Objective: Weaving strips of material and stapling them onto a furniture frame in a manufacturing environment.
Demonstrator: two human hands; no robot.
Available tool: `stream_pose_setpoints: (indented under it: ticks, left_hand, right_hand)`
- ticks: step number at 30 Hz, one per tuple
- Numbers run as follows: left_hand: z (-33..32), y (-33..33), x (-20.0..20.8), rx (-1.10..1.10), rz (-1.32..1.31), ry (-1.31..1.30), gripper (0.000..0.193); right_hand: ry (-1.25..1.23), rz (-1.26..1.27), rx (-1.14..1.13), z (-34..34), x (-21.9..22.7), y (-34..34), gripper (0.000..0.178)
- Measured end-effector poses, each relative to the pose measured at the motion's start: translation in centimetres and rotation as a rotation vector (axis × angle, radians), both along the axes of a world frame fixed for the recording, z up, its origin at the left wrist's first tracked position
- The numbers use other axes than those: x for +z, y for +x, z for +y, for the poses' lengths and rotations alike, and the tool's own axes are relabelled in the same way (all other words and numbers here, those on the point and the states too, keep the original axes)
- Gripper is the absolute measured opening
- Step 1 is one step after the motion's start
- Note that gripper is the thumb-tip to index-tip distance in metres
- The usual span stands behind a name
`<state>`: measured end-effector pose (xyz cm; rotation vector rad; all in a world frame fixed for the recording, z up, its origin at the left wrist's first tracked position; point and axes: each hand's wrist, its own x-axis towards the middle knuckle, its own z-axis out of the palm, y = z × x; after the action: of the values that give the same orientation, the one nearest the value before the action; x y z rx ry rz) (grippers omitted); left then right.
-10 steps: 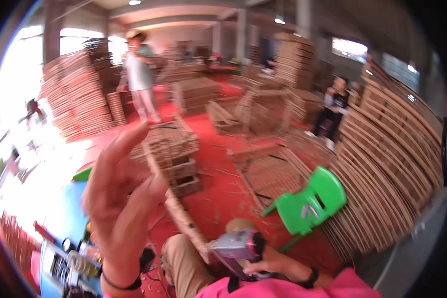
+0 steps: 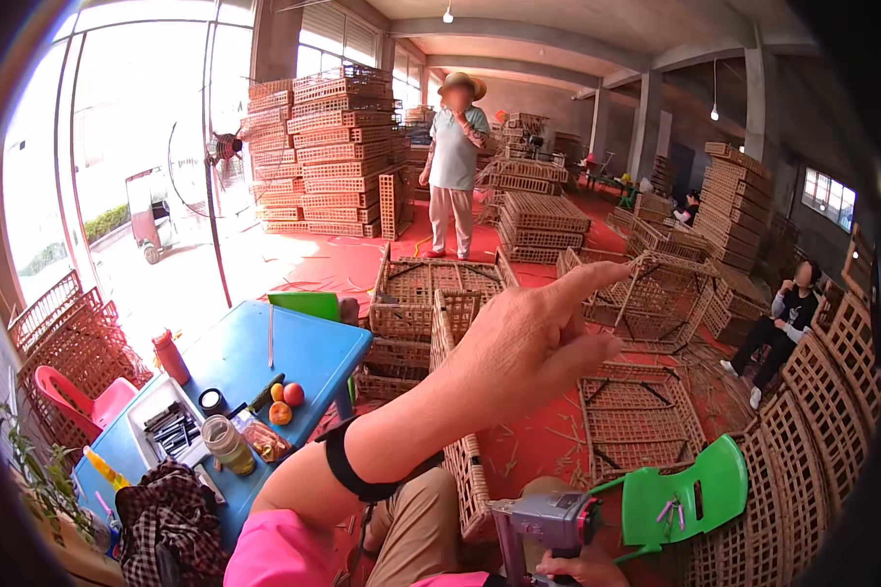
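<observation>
My left hand (image 2: 524,338) is raised in the middle, reaching across to the right. Its index finger points out, the thumb stands apart below it, and nothing is held. At the bottom, my right hand (image 2: 585,567) grips the handle of a grey nail gun (image 2: 556,517) with red and black parts; most of its fingers are hidden behind the tool. A long slatted wooden panel (image 2: 472,489) stands on edge beside my knee, passing behind my left forearm. Right of the nail gun, a small green chair (image 2: 690,489) carries a few pinkish-purple strips on its seat.
A blue table (image 2: 308,342) at left holds fruit, a jar, a red bottle and a white tray. Slatted wooden crates (image 2: 338,147) are stacked around. A person in a straw hat (image 2: 452,147) stands ahead; another person (image 2: 788,318) sits right. Slivers litter the red floor.
My view has swung left, bringing the blue table fully in. My left hand has gone from upright and blurred at left to pointing rightward. The nail gun remains in my right hand.
</observation>
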<state>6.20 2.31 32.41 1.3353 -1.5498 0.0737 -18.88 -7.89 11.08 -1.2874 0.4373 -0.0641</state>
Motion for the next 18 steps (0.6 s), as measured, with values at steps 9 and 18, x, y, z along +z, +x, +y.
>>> stream_pose_setpoints:
  ticks: [9,18]
  left_hand:
    - [-3.5,0.6,-0.9,-0.033,0.079,0.054,0.062]
    - [11.8,18.4,-20.6,1.100,0.670,-0.027,0.095]
  right_hand:
    - [-0.068,-0.036,-0.073,-1.2,-1.3,-0.9,0.011]
    - [-0.146,-0.015,-0.260,-1.9,-3.2,-1.6,0.061]
